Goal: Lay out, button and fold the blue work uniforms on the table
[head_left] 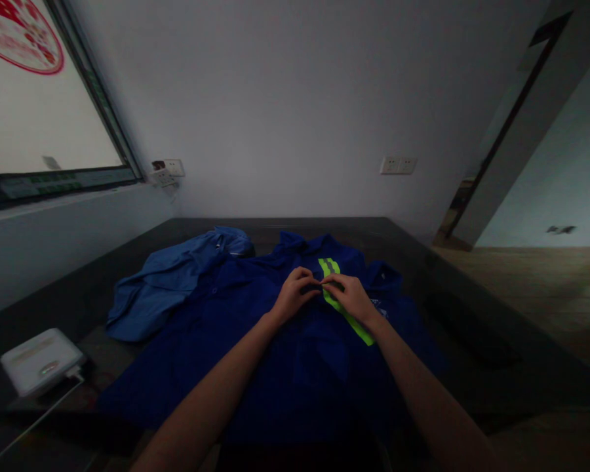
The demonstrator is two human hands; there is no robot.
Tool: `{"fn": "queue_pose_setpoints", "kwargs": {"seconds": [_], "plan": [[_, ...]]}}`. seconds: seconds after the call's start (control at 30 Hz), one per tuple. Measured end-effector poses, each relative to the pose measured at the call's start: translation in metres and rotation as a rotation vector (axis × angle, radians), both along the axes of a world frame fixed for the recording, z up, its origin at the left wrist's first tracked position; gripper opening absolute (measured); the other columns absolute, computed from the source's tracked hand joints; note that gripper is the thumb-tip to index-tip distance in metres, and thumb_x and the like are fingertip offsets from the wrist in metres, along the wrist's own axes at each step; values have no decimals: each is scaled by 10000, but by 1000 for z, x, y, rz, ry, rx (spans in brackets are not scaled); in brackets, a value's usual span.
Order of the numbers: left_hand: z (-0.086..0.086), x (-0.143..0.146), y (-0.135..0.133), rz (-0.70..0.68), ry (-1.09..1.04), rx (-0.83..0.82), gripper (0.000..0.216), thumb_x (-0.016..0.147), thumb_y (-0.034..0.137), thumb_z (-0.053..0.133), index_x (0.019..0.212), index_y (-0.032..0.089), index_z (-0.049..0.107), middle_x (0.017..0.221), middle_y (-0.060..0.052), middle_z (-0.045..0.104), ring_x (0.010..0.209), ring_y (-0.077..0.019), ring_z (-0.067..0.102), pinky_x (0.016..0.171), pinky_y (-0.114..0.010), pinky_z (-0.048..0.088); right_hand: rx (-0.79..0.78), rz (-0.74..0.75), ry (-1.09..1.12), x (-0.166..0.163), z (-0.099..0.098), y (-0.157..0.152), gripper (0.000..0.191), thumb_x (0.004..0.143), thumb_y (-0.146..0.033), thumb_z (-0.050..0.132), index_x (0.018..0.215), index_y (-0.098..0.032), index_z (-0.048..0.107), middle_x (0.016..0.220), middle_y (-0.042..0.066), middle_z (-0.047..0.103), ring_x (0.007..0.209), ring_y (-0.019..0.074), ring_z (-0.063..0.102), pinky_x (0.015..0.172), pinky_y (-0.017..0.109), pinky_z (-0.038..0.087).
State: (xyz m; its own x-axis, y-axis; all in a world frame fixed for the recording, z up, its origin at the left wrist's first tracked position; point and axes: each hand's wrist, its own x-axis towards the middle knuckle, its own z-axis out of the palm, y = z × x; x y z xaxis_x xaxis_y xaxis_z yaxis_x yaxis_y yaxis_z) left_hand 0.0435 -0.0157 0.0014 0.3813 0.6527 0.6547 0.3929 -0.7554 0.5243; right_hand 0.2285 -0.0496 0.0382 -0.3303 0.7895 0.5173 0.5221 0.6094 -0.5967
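Observation:
A dark blue work jacket [295, 367] is spread over the dark table, its collar toward the wall. It carries a yellow-green reflective strip [358, 330] with a grey stripe. My left hand [295, 288] is closed in a pinch on the jacket front, just left of the strip. Closed as well, my right hand [349, 295] pinches the cloth at the strip, its fingertips meeting the left ones. The small spot between the fingertips is too dark to make out. A lighter blue garment [162, 278] lies crumpled beside the jacket on the left.
A white box-shaped device [43, 362] with a white cable stands at the table's left front. A black elongated object [467, 328] lies on the right side of the table [535, 367]. Behind it, the wall has sockets [398, 165]; a window [49, 98] is at left.

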Motion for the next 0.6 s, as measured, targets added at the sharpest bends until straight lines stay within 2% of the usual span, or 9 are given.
{"fn": "queue_pose_setpoints", "kwargs": {"seconds": [0.2,0.33,0.6], "plan": [[4,-3,-2,-108,51,-45,248,798,214,641,1045,229,651,1100,-68,636,1042,-195,586,935,-339,442,-16,-7,47,5,3,1,145,841,-240,560,904,-192,682,890,37,711,842,198,647,774,297,453],[0,-4,-3,-48,44,-60,254,786,235,660,1040,237,655,1004,-47,687,947,-188,628,872,-313,461,-37,-7,63,7,0,4,134,833,-238,570,890,-184,679,880,40,708,833,196,646,770,297,455],[0,0,-9,41,47,-59,219,780,302,671,981,214,669,953,-56,705,893,-196,640,826,-306,472,-29,-44,72,6,0,4,98,819,-208,578,855,-179,665,858,46,705,834,192,646,755,285,459]]}}
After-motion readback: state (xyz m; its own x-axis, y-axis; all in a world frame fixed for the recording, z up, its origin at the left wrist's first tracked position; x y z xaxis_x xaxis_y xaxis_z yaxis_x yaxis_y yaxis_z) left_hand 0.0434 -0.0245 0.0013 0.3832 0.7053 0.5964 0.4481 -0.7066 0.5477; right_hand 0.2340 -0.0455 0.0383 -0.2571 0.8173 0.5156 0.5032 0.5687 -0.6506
